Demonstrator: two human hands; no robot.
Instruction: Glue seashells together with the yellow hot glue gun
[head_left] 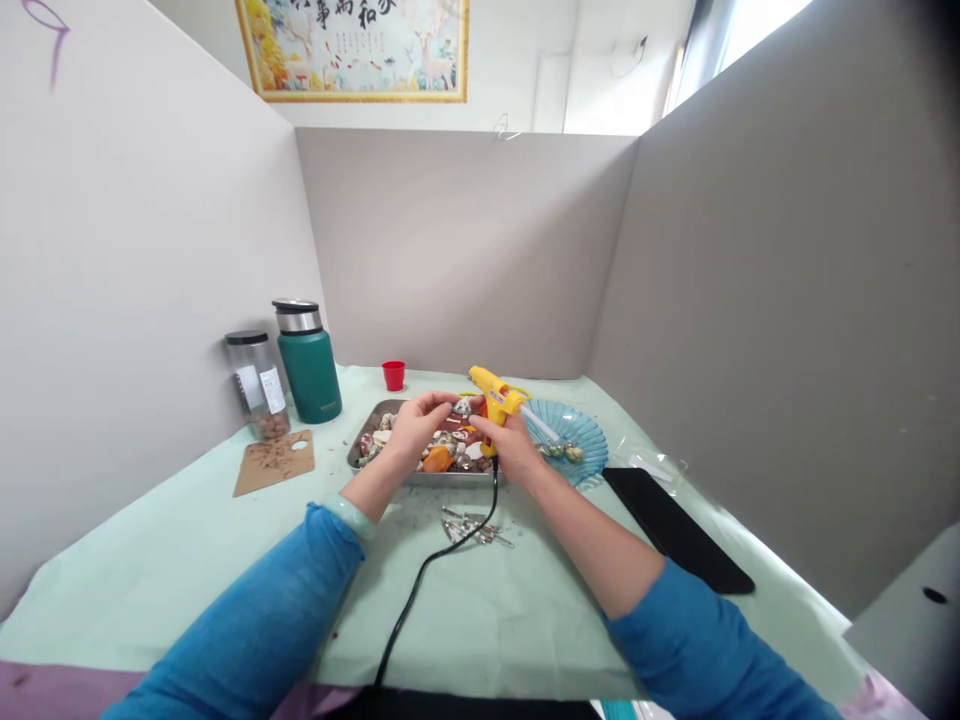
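My right hand is closed around the handle of a yellow glue gun, with a pale glue stick poking out of its back end. Left of it, my left hand pinches a small speckled shell-like piece between thumb and fingers, close to the glue gun. Both hands are above a metal tray of mixed shells and stones, among them an orange piece. From the gun a black cord runs down over the table. Several small metal clips lie in front of the tray.
A blue ribbed glass plate holding several small pieces stands right of the tray, near a black flat panel. At the left are a green bottle, a clear jar and a brown card. Farther back sits a red cup.
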